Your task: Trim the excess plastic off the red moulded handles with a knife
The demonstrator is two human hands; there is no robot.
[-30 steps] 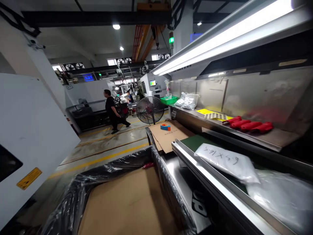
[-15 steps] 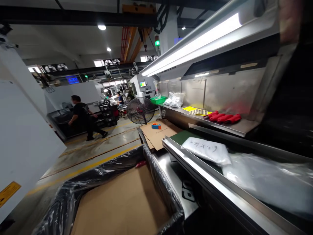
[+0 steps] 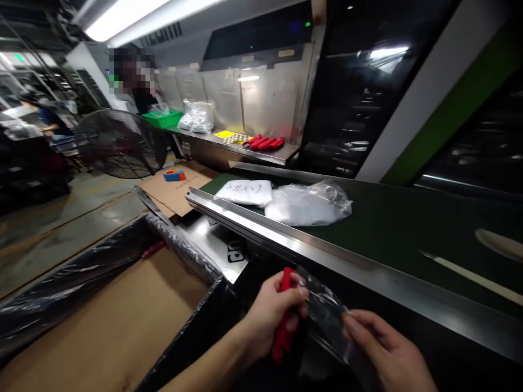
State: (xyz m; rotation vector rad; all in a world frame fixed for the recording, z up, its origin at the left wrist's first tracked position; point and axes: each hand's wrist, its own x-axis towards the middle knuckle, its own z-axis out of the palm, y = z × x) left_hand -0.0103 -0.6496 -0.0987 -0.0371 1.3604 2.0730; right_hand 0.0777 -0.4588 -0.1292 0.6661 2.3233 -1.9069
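My left hand [image 3: 274, 305] is closed around a red plastic part [image 3: 281, 340], whose exact kind I cannot make out. Its thumb and fingertips also meet the near end of a clear plastic bag [image 3: 327, 302]. With thumb and fingers pinched, my right hand [image 3: 384, 345] grips the bag's other side. Both hands are in front of the conveyor's metal edge [image 3: 310, 242]. On the green belt lie a white packet with handwriting [image 3: 245, 191] and a stack of clear plastic bags [image 3: 308, 202].
A black-lined box with cardboard [image 3: 110, 321] stands at left. An orange-blue tape dispenser [image 3: 175, 175] rests on cardboard. Red parts [image 3: 265, 143] and a green basket [image 3: 162, 118] sit on the shelf. A pale-handled blade [image 3: 469, 272] lies on the belt. A fan [image 3: 120, 142] and a person [image 3: 143, 98] are behind.
The view has swung right. Both my hands have come into view with the red part and a plastic bag. A person now appears behind the fan.
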